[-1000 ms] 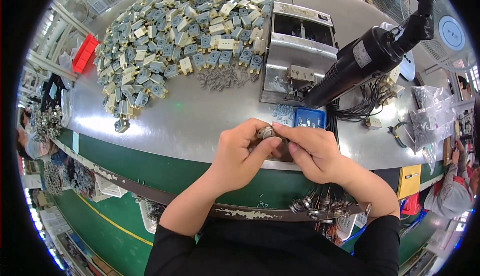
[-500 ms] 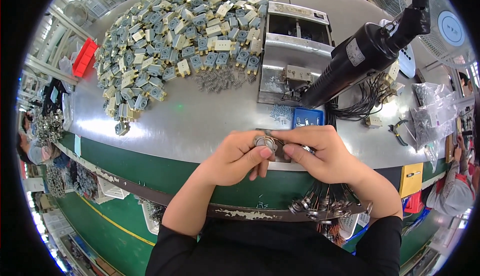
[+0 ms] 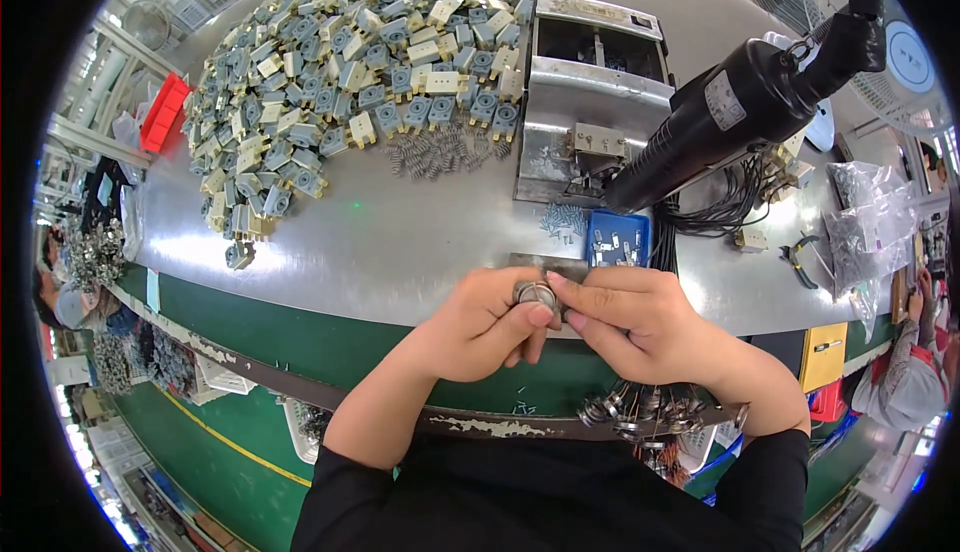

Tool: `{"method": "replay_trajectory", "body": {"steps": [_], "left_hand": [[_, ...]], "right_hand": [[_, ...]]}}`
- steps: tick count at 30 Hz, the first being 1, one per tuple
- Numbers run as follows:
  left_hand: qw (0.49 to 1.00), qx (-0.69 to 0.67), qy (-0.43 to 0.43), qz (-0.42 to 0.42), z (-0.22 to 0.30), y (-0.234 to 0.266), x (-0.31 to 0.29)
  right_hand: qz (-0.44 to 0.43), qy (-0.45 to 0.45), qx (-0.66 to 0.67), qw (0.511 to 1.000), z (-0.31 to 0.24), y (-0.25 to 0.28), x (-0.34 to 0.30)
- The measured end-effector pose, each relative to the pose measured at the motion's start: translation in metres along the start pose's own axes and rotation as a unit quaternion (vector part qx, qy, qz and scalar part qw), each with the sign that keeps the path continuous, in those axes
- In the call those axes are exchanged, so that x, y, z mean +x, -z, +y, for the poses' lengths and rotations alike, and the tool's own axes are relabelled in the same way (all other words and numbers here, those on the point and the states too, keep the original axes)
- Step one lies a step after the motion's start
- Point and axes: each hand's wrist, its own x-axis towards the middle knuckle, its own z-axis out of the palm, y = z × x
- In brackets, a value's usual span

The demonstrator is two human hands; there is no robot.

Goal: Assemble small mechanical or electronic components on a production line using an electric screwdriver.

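Both hands meet at the table's [image 3: 400, 252] near edge — left hand [image 3: 480, 327] and right hand [image 3: 640, 317] pinching one small round metal part [image 3: 536, 294] between fingertips — just below a blue tray [image 3: 617, 242], with clear bags [image 3: 870, 227] far right and a red bin [image 3: 165, 112] far left.

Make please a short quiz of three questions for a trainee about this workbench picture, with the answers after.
1. True or false: both hands hold one small round metal part together.
2. What lies in a loose heap just in front of the pile of blue and cream blocks? A) gloves B) metal springs C) paper
3. What colour is the small tray beyond the hands?

Key:
1. True: the left hand and right hand meet on it at the table edge.
2. B, the metal springs.
3. Blue; it holds small parts.
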Motion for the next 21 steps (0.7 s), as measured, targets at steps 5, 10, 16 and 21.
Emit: {"method": "replay_trajectory", "body": {"steps": [5, 10, 16, 21], "left_hand": [[0.990, -0.129, 0.033, -0.035, -0.012, 0.000, -0.001], [0.996, -0.032, -0.080, -0.004, -0.018, -0.003, 0.001], [0.997, -0.016, -0.076, 0.029, -0.007, -0.008, 0.003], [0.996, -0.079, -0.007, -0.049, -0.003, 0.006, -0.001]], "right_hand": [[-0.042, -0.056, 0.038, 0.997, -0.001, 0.008, 0.002], [-0.030, -0.081, 0.077, 0.993, -0.001, 0.009, 0.003], [-0.049, -0.055, 0.063, 0.995, 0.003, 0.007, 0.007], [-0.119, -0.062, 0.022, 0.991, -0.004, 0.016, 0.013]]}}
